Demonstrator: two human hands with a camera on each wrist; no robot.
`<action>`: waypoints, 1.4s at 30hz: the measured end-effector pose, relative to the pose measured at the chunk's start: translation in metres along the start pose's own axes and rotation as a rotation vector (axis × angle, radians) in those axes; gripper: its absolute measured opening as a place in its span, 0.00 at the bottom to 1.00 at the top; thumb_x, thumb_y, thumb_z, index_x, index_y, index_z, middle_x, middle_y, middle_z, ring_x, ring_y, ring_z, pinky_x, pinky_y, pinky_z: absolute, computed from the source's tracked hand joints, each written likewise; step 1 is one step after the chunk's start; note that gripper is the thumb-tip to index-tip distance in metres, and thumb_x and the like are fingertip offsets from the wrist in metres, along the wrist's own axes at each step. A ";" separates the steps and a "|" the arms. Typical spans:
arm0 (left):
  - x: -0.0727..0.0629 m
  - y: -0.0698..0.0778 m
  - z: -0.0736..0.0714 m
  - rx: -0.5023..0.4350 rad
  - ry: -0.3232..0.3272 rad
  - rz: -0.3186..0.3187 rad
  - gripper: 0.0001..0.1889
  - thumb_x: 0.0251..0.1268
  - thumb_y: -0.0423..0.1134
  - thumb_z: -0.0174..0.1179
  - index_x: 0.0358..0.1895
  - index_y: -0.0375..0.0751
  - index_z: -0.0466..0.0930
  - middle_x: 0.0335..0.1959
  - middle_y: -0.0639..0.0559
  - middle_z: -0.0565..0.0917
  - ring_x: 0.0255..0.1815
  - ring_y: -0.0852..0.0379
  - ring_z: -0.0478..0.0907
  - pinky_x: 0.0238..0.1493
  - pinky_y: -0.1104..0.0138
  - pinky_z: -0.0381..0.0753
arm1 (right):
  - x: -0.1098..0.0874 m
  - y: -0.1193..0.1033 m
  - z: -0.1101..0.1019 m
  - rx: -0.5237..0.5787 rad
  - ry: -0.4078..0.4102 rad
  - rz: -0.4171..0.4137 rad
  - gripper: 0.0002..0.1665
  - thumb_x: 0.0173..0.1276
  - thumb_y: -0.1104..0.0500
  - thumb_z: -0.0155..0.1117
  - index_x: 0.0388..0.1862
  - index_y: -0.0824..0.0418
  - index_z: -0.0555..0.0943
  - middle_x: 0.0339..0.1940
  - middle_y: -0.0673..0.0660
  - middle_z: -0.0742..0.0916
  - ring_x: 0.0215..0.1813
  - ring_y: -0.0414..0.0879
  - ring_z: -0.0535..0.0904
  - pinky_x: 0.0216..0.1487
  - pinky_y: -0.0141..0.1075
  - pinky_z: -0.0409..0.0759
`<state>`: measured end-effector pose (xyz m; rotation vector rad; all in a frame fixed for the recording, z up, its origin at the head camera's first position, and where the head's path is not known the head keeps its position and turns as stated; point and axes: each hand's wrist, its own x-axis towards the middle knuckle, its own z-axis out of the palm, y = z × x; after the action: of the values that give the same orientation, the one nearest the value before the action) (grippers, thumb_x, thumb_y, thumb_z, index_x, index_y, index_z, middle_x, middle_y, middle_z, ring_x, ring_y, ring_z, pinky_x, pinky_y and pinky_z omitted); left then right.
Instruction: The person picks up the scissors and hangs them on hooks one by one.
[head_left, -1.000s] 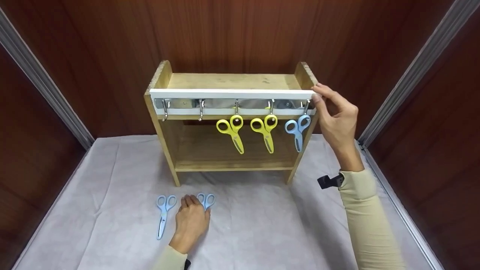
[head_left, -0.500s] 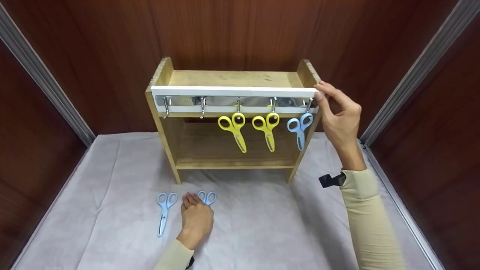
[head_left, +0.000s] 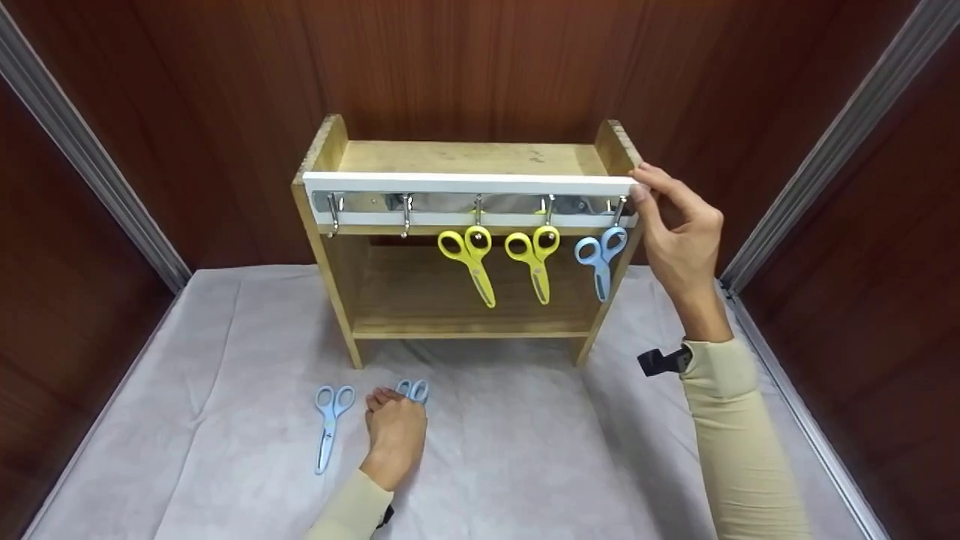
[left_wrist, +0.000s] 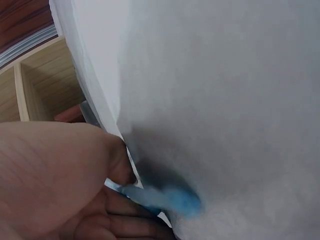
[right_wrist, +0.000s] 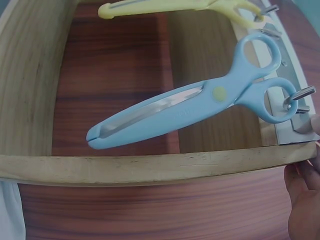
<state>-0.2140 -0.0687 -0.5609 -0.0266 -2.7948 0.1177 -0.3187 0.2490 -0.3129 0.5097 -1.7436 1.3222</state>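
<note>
My left hand (head_left: 397, 435) pinches a pair of blue scissors (head_left: 414, 390) low over the cloth. Their finger loops show past the hand; the blades are hidden under it. In the left wrist view, the blue scissors (left_wrist: 172, 199) are blurred between thumb and fingers. A second pair of blue scissors (head_left: 327, 427) lies flat to the left. My right hand (head_left: 681, 236) grips the right end of the white hook rail (head_left: 465, 182) at the shelf's corner. From the rail hang yellow scissors (head_left: 472, 259), more yellow scissors (head_left: 536, 259), and, rightmost, blue scissors (right_wrist: 200, 102).
The rail runs across the front of a wooden shelf (head_left: 472, 335). Two hooks at its left, a hook (head_left: 333, 216) and another hook (head_left: 406, 216), bear nothing. Grey cloth (head_left: 495, 465) covers the surface, with dark wood panels (head_left: 480, 67) around it.
My left hand has shifted slightly right and its fingers have closed on the blue scissors, whose loops now sit tilted. The right hand stays at the rail's end.
</note>
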 end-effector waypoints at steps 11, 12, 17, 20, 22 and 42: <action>0.023 -0.035 -0.020 -0.484 -0.151 0.081 0.10 0.66 0.24 0.61 0.25 0.30 0.81 0.22 0.37 0.84 0.23 0.42 0.84 0.23 0.51 0.86 | 0.000 0.002 0.000 -0.010 -0.006 0.002 0.11 0.71 0.71 0.68 0.51 0.69 0.90 0.53 0.71 0.91 0.64 0.47 0.87 0.70 0.34 0.83; 0.027 -0.040 -0.023 -0.537 -0.197 0.058 0.11 0.68 0.26 0.59 0.25 0.30 0.81 0.22 0.38 0.83 0.22 0.43 0.83 0.21 0.51 0.84 | 0.000 0.002 0.000 -0.010 -0.006 0.002 0.11 0.71 0.71 0.68 0.51 0.69 0.90 0.53 0.71 0.91 0.64 0.48 0.87 0.70 0.34 0.83; 0.043 -0.063 -0.031 -0.740 -0.398 -0.050 0.14 0.74 0.32 0.53 0.26 0.36 0.78 0.21 0.48 0.75 0.22 0.52 0.71 0.22 0.59 0.73 | 0.000 0.001 0.001 -0.006 -0.011 0.018 0.12 0.72 0.71 0.68 0.51 0.69 0.90 0.55 0.70 0.90 0.65 0.49 0.87 0.71 0.35 0.83; 0.049 -0.074 -0.026 -0.874 -0.410 -0.016 0.15 0.75 0.33 0.49 0.25 0.40 0.74 0.20 0.52 0.71 0.21 0.55 0.68 0.21 0.63 0.68 | 0.000 0.001 0.001 -0.004 -0.015 0.021 0.12 0.72 0.71 0.68 0.51 0.69 0.90 0.55 0.71 0.90 0.65 0.50 0.87 0.71 0.35 0.83; 0.051 -0.077 -0.030 -0.981 -0.429 -0.012 0.15 0.77 0.32 0.47 0.28 0.38 0.78 0.23 0.51 0.77 0.24 0.56 0.74 0.25 0.64 0.75 | 0.000 0.002 0.001 -0.004 -0.016 0.021 0.12 0.72 0.71 0.67 0.51 0.69 0.90 0.55 0.71 0.90 0.65 0.50 0.87 0.71 0.35 0.83; 0.064 -0.070 -0.083 -1.604 -0.607 0.123 0.23 0.87 0.33 0.42 0.70 0.15 0.66 0.66 0.20 0.78 0.70 0.34 0.80 0.68 0.61 0.85 | 0.000 0.008 0.001 0.021 -0.003 0.010 0.11 0.71 0.72 0.68 0.50 0.70 0.90 0.53 0.70 0.91 0.64 0.48 0.87 0.71 0.36 0.83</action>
<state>-0.2468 -0.1296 -0.4560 -0.5950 -2.5157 -2.3054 -0.3250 0.2514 -0.3177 0.5165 -1.7385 1.3486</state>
